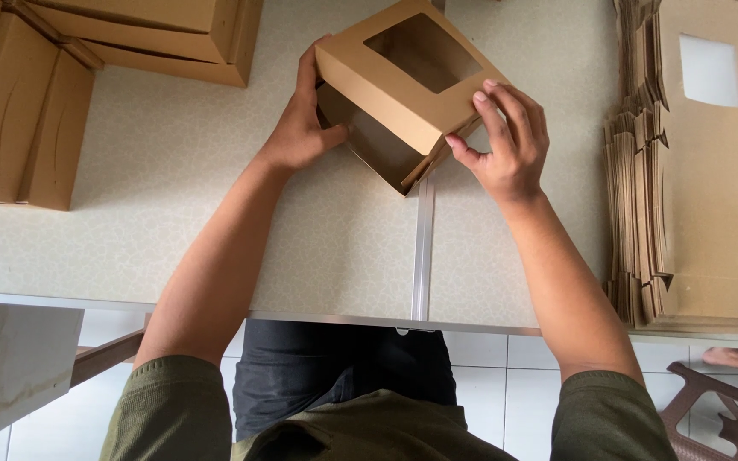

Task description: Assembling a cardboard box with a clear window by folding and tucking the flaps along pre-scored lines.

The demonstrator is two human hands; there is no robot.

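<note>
A brown cardboard box [386, 90] with a clear window in its lid sits tilted on the pale table [172, 213]. My left hand [301, 119] grips its left side, thumb tucked at the open front. My right hand [510, 141] presses on the lid's right corner and pinches the front flap. The front of the box gapes open, showing a dark inside.
Several folded-up brown boxes [87, 68] are stacked at the back left. A tall pile of flat box blanks [694, 188] with window cut-outs lies at the right edge. A metal seam [423, 256] runs across the table. Someone's bare foot [728, 358] and a plastic chair [715, 418] show at lower right.
</note>
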